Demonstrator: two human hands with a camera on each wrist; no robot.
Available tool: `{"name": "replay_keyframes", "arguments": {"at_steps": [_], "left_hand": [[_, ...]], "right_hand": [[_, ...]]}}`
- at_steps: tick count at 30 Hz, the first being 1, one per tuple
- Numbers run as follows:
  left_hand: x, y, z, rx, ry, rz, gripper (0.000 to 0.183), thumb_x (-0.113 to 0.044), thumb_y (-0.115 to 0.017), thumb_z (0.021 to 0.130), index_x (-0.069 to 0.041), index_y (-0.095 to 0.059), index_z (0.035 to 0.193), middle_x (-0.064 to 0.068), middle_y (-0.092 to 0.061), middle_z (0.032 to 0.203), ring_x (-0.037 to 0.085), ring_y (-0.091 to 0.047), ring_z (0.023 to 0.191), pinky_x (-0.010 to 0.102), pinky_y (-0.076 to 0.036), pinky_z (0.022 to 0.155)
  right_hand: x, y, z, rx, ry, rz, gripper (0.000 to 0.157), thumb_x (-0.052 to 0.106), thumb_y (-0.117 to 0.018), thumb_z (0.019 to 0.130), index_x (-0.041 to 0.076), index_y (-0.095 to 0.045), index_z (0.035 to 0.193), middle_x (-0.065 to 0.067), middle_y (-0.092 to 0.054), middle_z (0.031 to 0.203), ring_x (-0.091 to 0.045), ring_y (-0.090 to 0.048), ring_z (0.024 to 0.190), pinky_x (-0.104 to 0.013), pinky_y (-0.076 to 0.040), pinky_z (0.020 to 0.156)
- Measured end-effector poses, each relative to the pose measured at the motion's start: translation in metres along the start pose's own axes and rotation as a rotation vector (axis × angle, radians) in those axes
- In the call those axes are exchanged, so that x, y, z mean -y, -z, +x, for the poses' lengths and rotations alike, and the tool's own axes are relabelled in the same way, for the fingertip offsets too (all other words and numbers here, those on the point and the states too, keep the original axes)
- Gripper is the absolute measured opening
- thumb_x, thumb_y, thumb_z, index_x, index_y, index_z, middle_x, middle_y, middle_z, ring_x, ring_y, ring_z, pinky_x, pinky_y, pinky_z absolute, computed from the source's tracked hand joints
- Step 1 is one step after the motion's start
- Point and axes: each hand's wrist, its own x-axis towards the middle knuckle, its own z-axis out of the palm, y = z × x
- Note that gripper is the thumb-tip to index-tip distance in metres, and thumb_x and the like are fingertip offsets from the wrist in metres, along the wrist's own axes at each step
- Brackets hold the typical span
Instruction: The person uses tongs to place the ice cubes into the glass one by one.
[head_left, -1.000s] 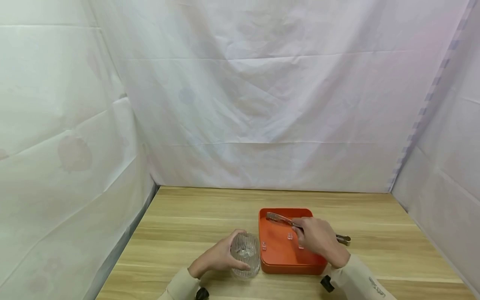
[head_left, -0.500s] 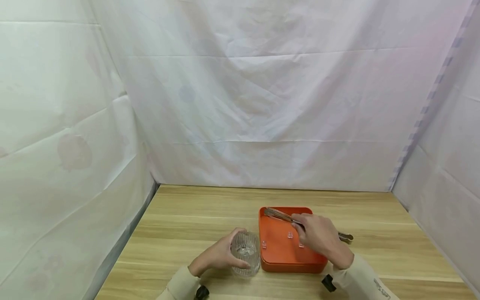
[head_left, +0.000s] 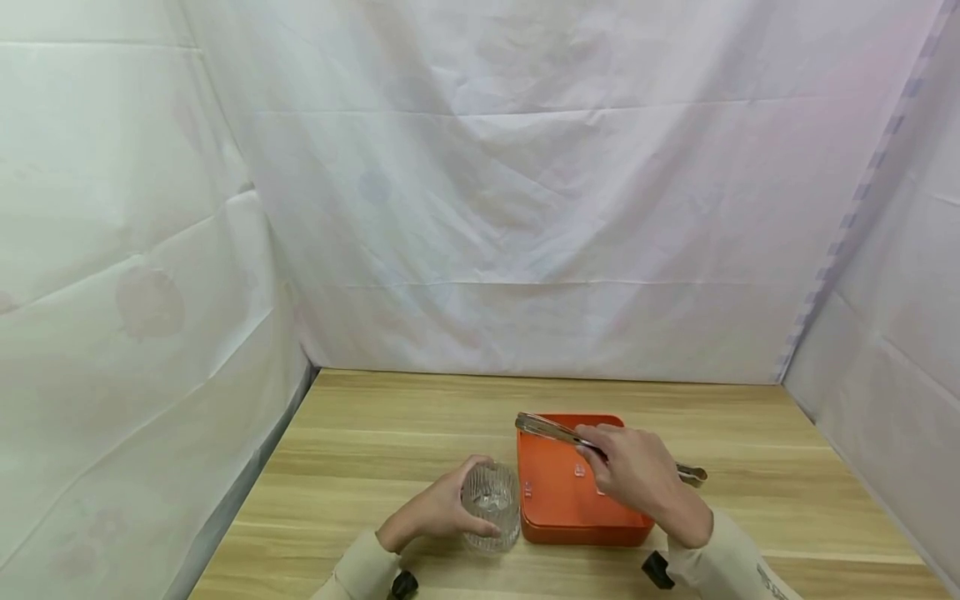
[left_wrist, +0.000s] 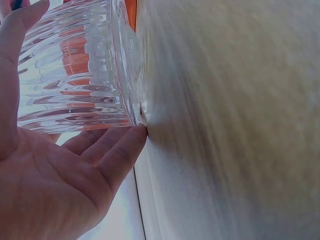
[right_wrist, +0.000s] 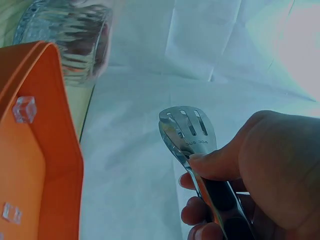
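My left hand (head_left: 441,507) is curled round a ribbed clear glass (head_left: 492,515) that stands on the table; in the left wrist view its fingertips reach down to the glass's base. Slotted metal serving tongs (head_left: 546,427) are gripped in my right hand (head_left: 639,471), raised above the orange tray (head_left: 587,536), tips pointing left across its far left corner. Whether the tongs' tips (right_wrist: 186,122) pinch something clear, I cannot tell. Small clear cubes lie in the tray, one cube (head_left: 528,489) by the left wall and another cube (head_left: 580,471) near the middle.
The glass stands close beside the tray's left wall. A wood-grain table (head_left: 390,417) runs back to a white cloth (head_left: 487,208), with more cloth at both sides. The tongs' rear end sticks out past the tray's right side.
The tongs have risen a little and their tips have swung left, from inside the tray to over its left rim. The left hand and the glass stay in place.
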Motion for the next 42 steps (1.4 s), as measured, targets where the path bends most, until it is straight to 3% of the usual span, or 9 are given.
{"name": "replay_keyframes", "arguments": {"at_steps": [10,17,26,35,42], "left_hand": [[0.001,-0.001,0.001,0.001,-0.009,0.003,0.095,-0.044,-0.089,0.069,-0.021,-0.038,0.145,0.003,-0.058,0.125,0.020,-0.058,0.112,0.043,-0.049,0.092],[0.001,0.000,0.001,0.002,-0.011,0.007,0.096,-0.045,-0.089,0.069,-0.020,-0.037,0.145,0.002,-0.059,0.124,0.018,-0.058,0.111,0.040,-0.049,0.092],[0.002,-0.001,0.000,0.002,-0.007,-0.014,0.097,-0.043,-0.089,0.069,-0.019,-0.037,0.146,0.003,-0.059,0.123,0.018,-0.059,0.109,0.039,-0.049,0.091],[0.001,-0.001,0.000,0.007,-0.008,-0.030,0.091,-0.042,-0.089,0.069,-0.032,-0.036,0.143,0.003,-0.060,0.120,0.016,-0.059,0.107,0.038,-0.049,0.090],[0.000,-0.001,0.000,0.006,0.007,-0.027,0.093,-0.044,-0.089,0.069,-0.031,-0.036,0.144,0.002,-0.059,0.125,0.017,-0.058,0.110,0.041,-0.049,0.093]], "right_hand": [[0.016,0.009,0.001,-0.023,0.084,0.043,0.003,0.021,-0.070,0.092,0.021,-0.071,0.095,0.021,-0.048,0.068,0.007,-0.032,0.049,-0.017,-0.028,0.043],[0.023,0.007,0.002,-0.039,0.112,0.057,0.022,0.021,-0.072,0.090,0.014,-0.075,0.110,0.015,-0.062,0.076,0.008,-0.033,0.050,-0.016,-0.029,0.043],[0.031,-0.003,0.004,-0.022,0.130,0.085,0.020,0.020,-0.072,0.090,0.016,-0.075,0.109,0.009,-0.070,0.085,0.007,-0.040,0.053,-0.016,-0.033,0.045],[0.035,-0.007,0.006,-0.005,0.159,0.081,0.014,0.020,-0.071,0.091,0.019,-0.074,0.104,0.014,-0.063,0.074,0.007,-0.040,0.052,-0.016,-0.034,0.046],[0.037,-0.010,0.007,0.005,0.176,0.093,0.002,0.022,-0.069,0.093,0.023,-0.069,0.093,0.018,-0.052,0.067,0.007,-0.036,0.050,-0.016,-0.031,0.044]]}}
